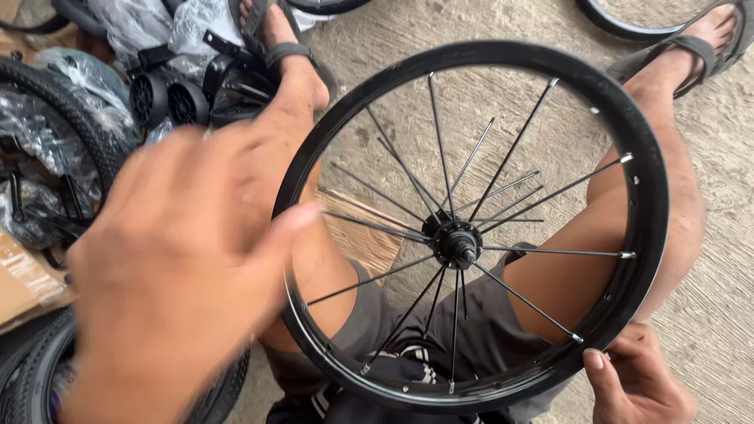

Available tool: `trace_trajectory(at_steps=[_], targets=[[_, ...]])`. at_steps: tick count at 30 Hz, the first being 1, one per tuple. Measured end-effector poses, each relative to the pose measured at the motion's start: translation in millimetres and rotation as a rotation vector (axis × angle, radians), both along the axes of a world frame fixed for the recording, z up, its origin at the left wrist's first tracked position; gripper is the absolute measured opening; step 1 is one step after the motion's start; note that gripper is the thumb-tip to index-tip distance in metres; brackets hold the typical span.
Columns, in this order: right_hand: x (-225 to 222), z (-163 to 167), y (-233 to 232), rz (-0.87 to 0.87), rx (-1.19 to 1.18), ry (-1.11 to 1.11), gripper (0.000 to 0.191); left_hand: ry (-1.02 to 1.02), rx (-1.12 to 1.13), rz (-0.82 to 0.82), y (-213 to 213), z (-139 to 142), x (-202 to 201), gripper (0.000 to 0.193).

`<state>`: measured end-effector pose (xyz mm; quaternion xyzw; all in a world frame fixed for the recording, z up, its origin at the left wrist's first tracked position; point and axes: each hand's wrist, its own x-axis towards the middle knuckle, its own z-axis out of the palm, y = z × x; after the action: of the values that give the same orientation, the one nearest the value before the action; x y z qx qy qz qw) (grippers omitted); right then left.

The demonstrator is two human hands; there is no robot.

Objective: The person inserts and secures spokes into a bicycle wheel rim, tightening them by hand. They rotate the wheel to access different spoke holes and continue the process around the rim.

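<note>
Right hand pinches the lower right rim of the black spoked wheel, which stands tilted over the person's lap. Left hand is open and blurred, fingers spread at the wheel's left edge, holding nothing. Tyres lie left.

Rough grey concrete floor, daylight, cardboard at left.

I have one view only, head-worn, looking steeply down. It sits close over the wheel rim filling the frame's centre and right.
</note>
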<state>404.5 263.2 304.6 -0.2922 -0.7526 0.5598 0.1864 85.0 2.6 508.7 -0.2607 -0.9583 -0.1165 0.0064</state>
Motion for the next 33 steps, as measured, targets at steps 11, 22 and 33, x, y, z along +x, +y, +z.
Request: trace_trajectory(at_steps=[11, 22, 33], targets=[[-3, 5, 0, 0.023, 0.023, -0.059, 0.01, -0.025, 0.237, 0.163, -28, -53, 28, 0.031], [0, 3, -2, 0.048, 0.034, -0.008, 0.01, -0.041, 0.101, 0.188, -19, -59, 35, 0.029], [-4, 13, -6, 0.016, 0.011, -0.026, 0.016, 0.064, 0.27, -0.277, 36, -32, 47, 0.041]])
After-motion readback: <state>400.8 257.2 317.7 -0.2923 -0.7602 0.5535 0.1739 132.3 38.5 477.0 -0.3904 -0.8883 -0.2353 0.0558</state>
